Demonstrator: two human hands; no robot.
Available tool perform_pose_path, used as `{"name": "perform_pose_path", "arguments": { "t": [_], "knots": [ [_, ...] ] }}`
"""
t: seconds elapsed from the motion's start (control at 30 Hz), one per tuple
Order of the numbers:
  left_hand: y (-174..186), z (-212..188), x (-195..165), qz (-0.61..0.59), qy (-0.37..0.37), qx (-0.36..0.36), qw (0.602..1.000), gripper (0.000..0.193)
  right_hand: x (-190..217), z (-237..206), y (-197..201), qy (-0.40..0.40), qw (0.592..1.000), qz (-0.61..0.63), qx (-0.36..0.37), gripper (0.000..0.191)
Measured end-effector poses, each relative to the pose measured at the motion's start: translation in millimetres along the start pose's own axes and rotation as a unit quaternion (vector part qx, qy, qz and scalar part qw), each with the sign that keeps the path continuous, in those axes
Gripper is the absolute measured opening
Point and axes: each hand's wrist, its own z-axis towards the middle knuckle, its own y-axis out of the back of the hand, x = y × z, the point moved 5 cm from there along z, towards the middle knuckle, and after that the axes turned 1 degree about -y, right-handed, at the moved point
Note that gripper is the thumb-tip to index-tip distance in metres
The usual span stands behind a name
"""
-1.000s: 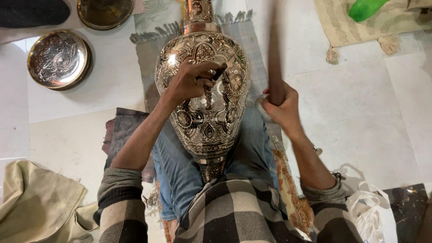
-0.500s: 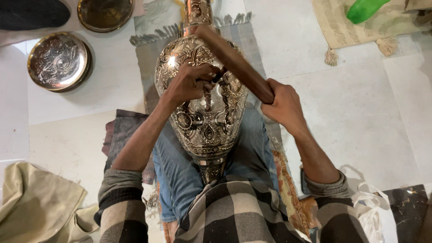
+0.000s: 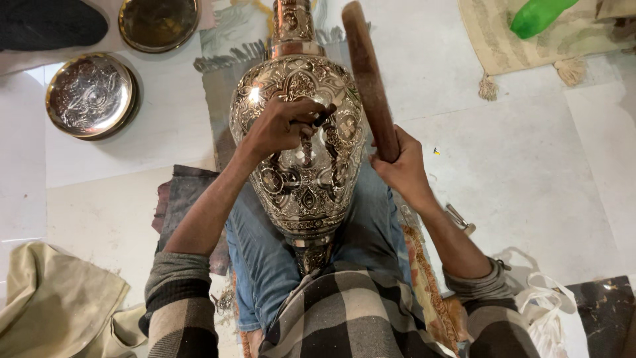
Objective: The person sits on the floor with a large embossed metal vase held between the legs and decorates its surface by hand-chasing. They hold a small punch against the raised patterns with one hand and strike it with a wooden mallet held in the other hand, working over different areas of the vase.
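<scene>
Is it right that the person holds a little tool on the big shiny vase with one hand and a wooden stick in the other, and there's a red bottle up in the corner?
Not quite: the bottle is green, as the head view shows. The rest holds.

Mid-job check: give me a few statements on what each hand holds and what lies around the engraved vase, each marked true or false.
1. The left hand presses a thin dark metal punch against the large engraved silver-coloured vase. True.
2. The right hand is empty. False: it grips a long brown wooden stick.
3. The vase stands upright on the floor. False: it lies along the person's lap.
4. A round engraved silver-coloured plate lies on the floor, apart from the vase. True.
5. The green plastic bottle rests against the vase. False: it lies far off on a beige mat.
</scene>
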Motion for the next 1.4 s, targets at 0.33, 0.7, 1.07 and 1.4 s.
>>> {"name": "perform_pose_path", "arguments": {
  "t": [0.33, 0.7, 1.07, 1.4],
  "knots": [
    [1.4, 0.5, -2.1, 0.013, -0.013, -0.001, 1.0, 0.059, -8.4, -3.9, -2.9, 0.114, 0.979, 0.168, -0.001, 0.038],
    [1.6, 3.2, -2.6, 0.037, -0.031, 0.001, 0.999, 0.05, -18.8, -6.4, -9.2, 0.002, 0.999, 0.038, -0.027, 0.041],
    [3.7, 3.1, -5.6, 0.022, -0.041, 0.016, 0.999, 0.052, -20.2, -18.0, -13.8, -0.014, 0.999, -0.019, -0.049, 0.038],
    [2.1, 4.5, -3.3, 0.036, -0.035, 0.036, 0.998, 0.053, -28.5, -36.3, -16.4, -0.033, 0.997, 0.029, -0.064, 0.033]
  ]
}}
